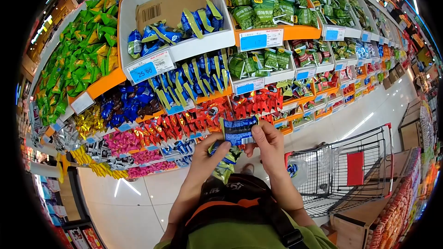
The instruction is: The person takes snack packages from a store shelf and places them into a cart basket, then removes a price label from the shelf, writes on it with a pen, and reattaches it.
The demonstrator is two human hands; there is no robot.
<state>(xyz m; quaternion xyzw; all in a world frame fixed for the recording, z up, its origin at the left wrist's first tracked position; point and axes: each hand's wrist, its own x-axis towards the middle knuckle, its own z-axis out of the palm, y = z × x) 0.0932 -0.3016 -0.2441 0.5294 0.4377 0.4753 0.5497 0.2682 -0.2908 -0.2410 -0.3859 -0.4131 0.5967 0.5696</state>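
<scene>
The left hand (206,153) and the right hand (270,145) are holding a blue packet (240,130) between them, in front of the person and before the stocked shelves (217,96); the left fingers are grasping its lower left corner, the thumb pressing on its face; the right fingers are grasping its right edge, thumb uppermost; the blue packet is showing print and a barcode near its lower right; a green packet (225,168) is hanging just beneath the left hand; whether the left fingers are grasping it cannot be told. Blue packets with pale green edges (198,22) are lying in a white upper bin (210,42), beside a piece of cardboard (170,7); a price tag (144,71) reading 25.90 is hanging at the bin's front; green packets (265,9) are filling the orange-edged bin (300,32) to its right; red packets (173,128) are lining a lower row beyond the hands; a wire shopping cart (355,168) is standing on the pale floor (134,207), carrying clear plastic (301,171) and a blue item (292,169); a black bag (226,185) is resting below the hands.
</scene>
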